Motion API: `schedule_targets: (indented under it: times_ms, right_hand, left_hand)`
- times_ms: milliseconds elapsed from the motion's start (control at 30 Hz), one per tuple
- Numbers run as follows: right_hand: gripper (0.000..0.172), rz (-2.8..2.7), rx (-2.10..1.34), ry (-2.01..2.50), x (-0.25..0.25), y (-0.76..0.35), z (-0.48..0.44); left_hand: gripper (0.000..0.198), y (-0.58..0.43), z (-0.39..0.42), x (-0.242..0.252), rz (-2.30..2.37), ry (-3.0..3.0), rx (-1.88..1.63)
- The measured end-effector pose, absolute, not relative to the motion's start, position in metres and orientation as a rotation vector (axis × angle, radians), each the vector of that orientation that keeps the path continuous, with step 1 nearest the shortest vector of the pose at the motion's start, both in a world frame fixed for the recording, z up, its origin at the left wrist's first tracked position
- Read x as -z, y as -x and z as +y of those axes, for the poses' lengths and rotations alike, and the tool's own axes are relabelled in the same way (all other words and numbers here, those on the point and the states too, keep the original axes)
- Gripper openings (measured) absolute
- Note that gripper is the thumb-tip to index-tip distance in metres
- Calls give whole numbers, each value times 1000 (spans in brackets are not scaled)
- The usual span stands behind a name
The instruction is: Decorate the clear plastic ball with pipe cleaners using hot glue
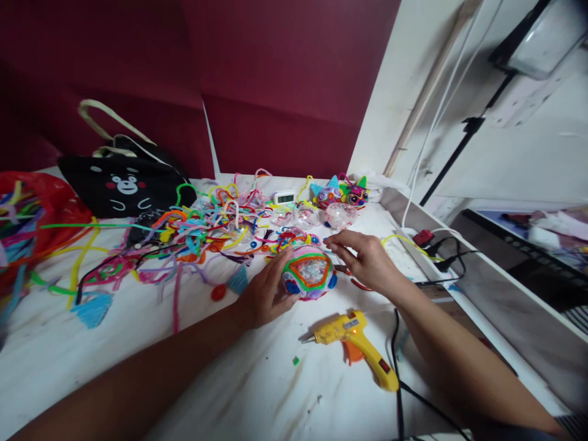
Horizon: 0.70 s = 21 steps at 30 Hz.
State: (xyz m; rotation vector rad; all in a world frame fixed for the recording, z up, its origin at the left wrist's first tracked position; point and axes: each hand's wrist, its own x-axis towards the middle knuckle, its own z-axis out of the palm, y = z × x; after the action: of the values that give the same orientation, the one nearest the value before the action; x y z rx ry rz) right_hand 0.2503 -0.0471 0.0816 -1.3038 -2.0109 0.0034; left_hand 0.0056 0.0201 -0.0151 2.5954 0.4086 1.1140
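My left hand (269, 288) is closed around the left side of a round ornament (310, 272) covered in coloured pipe cleaners. The ornament has a clear, glittery middle framed in orange and green, and blue pieces at its sides. My right hand (361, 257) is just right of it, thumb and fingers pinched together; whatever they may hold is too small to make out. A yellow hot glue gun (356, 340) lies on the table in front of the ornament, its nozzle pointing left. Behind the ornament is a cluster of small colourful pieces (294, 239).
Tangled pipe cleaners (202, 226) spread over the left and back of the white table (220, 380). A red bag (55, 202) and black tote (124, 184) stand at left. Clear balls (340, 215), finished-looking ornaments (356, 193) and a small timer (285, 197) sit behind. Cords (397, 367) run at right.
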Motion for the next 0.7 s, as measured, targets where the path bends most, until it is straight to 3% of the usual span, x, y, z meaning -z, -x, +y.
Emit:
schedule_targets:
  times_ms: [467,700]
  right_hand:
    - [18,-2095,-5,1452,-110,-256,-85]
    - [24,-2376,-195,1743,-80,-250,-141]
  left_hand:
    - [75,-4,19,9,407,-2531,-1059]
    - [71,-7,21,16,394,-2490,-1213]
